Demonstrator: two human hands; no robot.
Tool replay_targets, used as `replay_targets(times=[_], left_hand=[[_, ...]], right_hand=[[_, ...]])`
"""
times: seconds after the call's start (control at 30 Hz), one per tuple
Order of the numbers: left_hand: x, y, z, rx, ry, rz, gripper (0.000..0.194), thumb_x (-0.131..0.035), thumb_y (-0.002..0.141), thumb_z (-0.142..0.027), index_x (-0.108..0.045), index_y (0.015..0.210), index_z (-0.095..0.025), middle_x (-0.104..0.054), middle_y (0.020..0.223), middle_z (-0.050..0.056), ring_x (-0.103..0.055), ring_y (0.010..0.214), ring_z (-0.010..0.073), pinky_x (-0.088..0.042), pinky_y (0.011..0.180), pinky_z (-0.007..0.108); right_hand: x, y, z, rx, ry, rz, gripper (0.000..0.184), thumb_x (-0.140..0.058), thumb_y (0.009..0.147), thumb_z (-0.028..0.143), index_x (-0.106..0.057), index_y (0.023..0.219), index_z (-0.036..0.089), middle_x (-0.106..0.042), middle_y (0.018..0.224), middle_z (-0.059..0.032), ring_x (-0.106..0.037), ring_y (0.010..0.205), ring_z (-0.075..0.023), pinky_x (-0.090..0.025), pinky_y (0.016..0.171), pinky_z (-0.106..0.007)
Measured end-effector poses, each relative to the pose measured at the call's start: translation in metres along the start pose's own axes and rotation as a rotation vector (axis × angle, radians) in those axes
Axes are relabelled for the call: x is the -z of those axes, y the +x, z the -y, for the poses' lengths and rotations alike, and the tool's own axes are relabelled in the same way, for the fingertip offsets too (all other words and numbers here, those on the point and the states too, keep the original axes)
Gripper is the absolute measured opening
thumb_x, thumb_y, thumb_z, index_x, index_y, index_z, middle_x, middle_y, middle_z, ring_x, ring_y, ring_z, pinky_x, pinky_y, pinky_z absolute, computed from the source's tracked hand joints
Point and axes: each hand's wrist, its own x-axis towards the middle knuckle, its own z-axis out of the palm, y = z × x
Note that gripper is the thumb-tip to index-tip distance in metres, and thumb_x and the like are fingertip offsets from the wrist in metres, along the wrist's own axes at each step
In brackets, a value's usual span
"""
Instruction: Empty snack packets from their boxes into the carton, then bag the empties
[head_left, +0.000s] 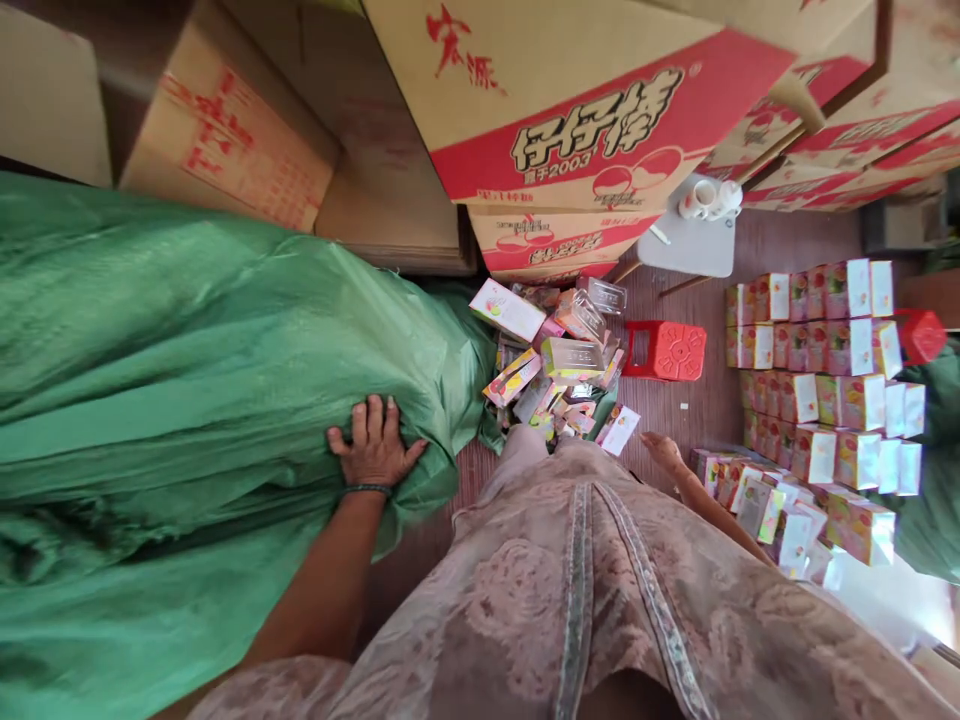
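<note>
My left hand (377,445) lies flat with fingers spread on a big green woven sack (247,320). A dark bracelet circles its wrist. Down by my right side, my right hand (663,452) hangs with its fingers stretched out and nothing visible in them. Closest to it is a small white-and-pink carton (619,430), apart from the fingertips. In front of my legs, a loose heap of small candy cartons (573,358) lies by the sack's mouth, some with clear windows.
Small cartons (795,400) stand stacked in rows at the right. A red plastic stool (679,350) stands beyond the heap, near a small white table (694,250) bearing a mug (699,200). Large printed cardboard boxes (592,120) rise ahead; an opened box (232,140) is at upper left.
</note>
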Motion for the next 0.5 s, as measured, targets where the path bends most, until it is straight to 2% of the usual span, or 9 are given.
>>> replay_targets(times=[0.07,0.17,0.23,0.27,0.33,0.4,0.5], left_hand=[[-0.001,0.002,-0.002,-0.017,-0.012,-0.005,0.103,-0.046,0.091,-0.076,-0.029,0.176,-0.021,-0.031,0.177,0.025,-0.025,0.165,0.0498,-0.004,0.128,0.079],[-0.003,0.002,-0.008,-0.061,-0.041,-0.097,0.100,-0.045,0.092,-0.077,-0.034,0.175,-0.023,-0.039,0.173,0.024,-0.034,0.161,0.0505,-0.006,0.127,0.081],[-0.006,0.002,-0.011,-0.103,-0.027,-0.152,0.094,-0.044,0.095,-0.074,-0.036,0.174,-0.025,-0.044,0.171,0.023,-0.038,0.158,0.0491,-0.008,0.126,0.081],[-0.008,0.003,-0.010,-0.122,-0.005,-0.163,0.090,-0.044,0.096,-0.071,-0.036,0.174,-0.027,-0.046,0.170,0.021,-0.040,0.158,0.0474,-0.010,0.127,0.080],[-0.013,0.006,-0.007,-0.151,0.058,-0.184,0.083,-0.042,0.099,-0.066,-0.040,0.173,-0.029,-0.046,0.170,0.017,-0.041,0.158,0.0438,-0.014,0.129,0.075],[-0.018,0.012,0.001,-0.181,0.141,-0.196,0.079,-0.039,0.099,-0.062,-0.047,0.169,-0.025,-0.044,0.171,0.016,-0.041,0.159,0.0419,-0.018,0.130,0.072],[-0.023,0.021,0.016,-0.222,0.280,-0.161,0.074,-0.041,0.096,-0.056,-0.059,0.160,-0.022,-0.044,0.171,0.016,-0.044,0.158,0.0407,-0.026,0.128,0.069]], right_hand=[[0.018,-0.013,0.004,-0.043,0.038,-0.050,0.026,-0.056,0.110,0.033,-0.079,0.107,0.021,-0.079,0.100,-0.0085,-0.076,0.101,-0.0232,-0.057,0.089,-0.030],[0.051,-0.024,0.011,-0.082,0.091,-0.199,0.038,-0.048,0.109,0.037,-0.079,0.120,0.019,-0.079,0.108,-0.0125,-0.076,0.106,-0.0269,-0.058,0.092,-0.032],[0.082,-0.022,0.028,-0.026,0.160,-0.384,0.044,-0.048,0.106,0.042,-0.076,0.128,0.016,-0.077,0.119,-0.0160,-0.076,0.106,-0.0274,-0.059,0.098,-0.038],[0.101,-0.020,0.043,0.058,0.201,-0.516,0.047,-0.049,0.105,0.046,-0.074,0.130,0.016,-0.075,0.127,-0.0178,-0.075,0.110,-0.0281,-0.059,0.102,-0.041],[0.151,-0.019,0.087,0.327,0.250,-0.827,0.050,-0.052,0.103,0.052,-0.072,0.133,0.017,-0.067,0.141,-0.0197,-0.069,0.125,-0.0304,-0.056,0.112,-0.047],[0.213,-0.030,0.147,0.633,0.200,-1.112,0.054,-0.054,0.105,0.057,-0.068,0.141,0.020,-0.058,0.154,-0.0193,-0.058,0.144,-0.0324,-0.049,0.121,-0.053],[0.318,-0.072,0.245,0.941,-0.030,-1.427,0.060,-0.053,0.108,0.062,-0.063,0.152,0.022,-0.042,0.170,-0.0162,-0.043,0.158,-0.0332,-0.039,0.126,-0.060]])
